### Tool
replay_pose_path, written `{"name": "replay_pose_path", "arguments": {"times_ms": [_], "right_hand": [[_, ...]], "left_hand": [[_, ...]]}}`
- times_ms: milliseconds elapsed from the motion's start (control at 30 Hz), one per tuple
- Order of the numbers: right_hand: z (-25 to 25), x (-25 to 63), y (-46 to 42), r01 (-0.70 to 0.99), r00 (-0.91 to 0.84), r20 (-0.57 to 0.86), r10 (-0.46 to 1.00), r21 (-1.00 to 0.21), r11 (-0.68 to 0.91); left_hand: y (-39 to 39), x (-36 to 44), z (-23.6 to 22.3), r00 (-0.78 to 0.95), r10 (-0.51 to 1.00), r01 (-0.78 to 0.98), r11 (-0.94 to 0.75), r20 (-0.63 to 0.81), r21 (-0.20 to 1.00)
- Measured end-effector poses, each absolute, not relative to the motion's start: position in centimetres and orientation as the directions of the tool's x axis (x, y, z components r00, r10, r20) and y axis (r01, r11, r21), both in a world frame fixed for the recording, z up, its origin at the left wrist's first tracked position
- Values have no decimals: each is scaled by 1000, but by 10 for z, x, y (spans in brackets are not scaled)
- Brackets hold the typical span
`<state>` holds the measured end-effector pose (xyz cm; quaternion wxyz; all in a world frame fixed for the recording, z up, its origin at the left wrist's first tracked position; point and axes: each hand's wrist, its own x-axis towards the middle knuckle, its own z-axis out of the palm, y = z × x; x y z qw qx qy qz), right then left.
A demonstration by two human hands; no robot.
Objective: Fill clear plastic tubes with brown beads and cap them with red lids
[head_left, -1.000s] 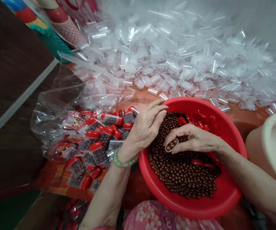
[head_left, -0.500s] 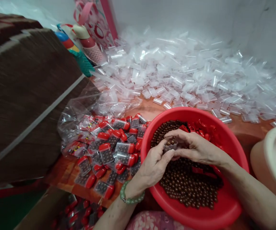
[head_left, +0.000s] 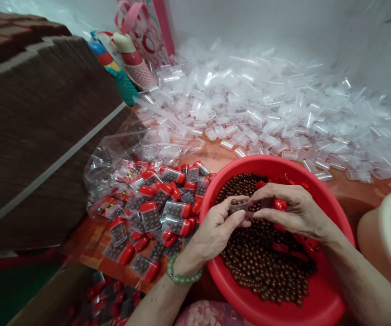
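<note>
Over the red tub (head_left: 327,296), my left hand (head_left: 212,226) grips a small clear plastic case (head_left: 238,208), its thumb along the near side. Brown balls (head_left: 234,202) show in the case's upturned opening. Close to the right end of that case is my right hand (head_left: 292,210), thumb and fingers curved and apart, with nothing visible between them; whether its fingertips touch the case I cannot tell. Loose brown balls (head_left: 266,271) cover much of the tub's bottom, and red caps (head_left: 280,205) lie in it behind my right hand.
Filled, red-capped cases (head_left: 150,217) are heaped left of the tub beside a clear bag (head_left: 103,158). Many clear cases (head_left: 266,104) lie along the wall. A bundled brown stack (head_left: 39,122) stands at left, a pale bucket (head_left: 375,222) at right. Bottles (head_left: 136,63) stand behind.
My right hand has drawn slightly to the right, its thumb and fingers farther from the case. The left hand keeps its hold on the case. The whole view has shifted a little.
</note>
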<state>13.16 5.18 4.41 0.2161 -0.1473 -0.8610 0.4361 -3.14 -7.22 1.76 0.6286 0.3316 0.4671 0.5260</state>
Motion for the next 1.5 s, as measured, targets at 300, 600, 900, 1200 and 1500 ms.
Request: {"name": "replay_pose_path", "arguments": {"times_ms": [300, 600, 900, 1200, 1500], "right_hand": [[41, 125, 49, -43, -916, 283, 285, -775, 630], [43, 120, 50, -45, -927, 249, 281, -816, 576], [46, 121, 46, -3, -943, 197, 268, -810, 586], [48, 121, 40, 11, -928, 246, 279, -731, 683], [52, 120, 44, 88, -963, 114, 244, -722, 686]], "left_hand": [[-73, -35, 16, 59, 985, -127, 166, -159, 978], [-71, -36, 18, 103, 984, -29, 146, -142, 989], [-72, -36, 21, 122, 983, 72, 127, -135, 989], [-72, -36, 20, 110, 982, 69, 147, -154, 987], [-70, -38, 23, 149, 965, 104, 202, -216, 974]]}}
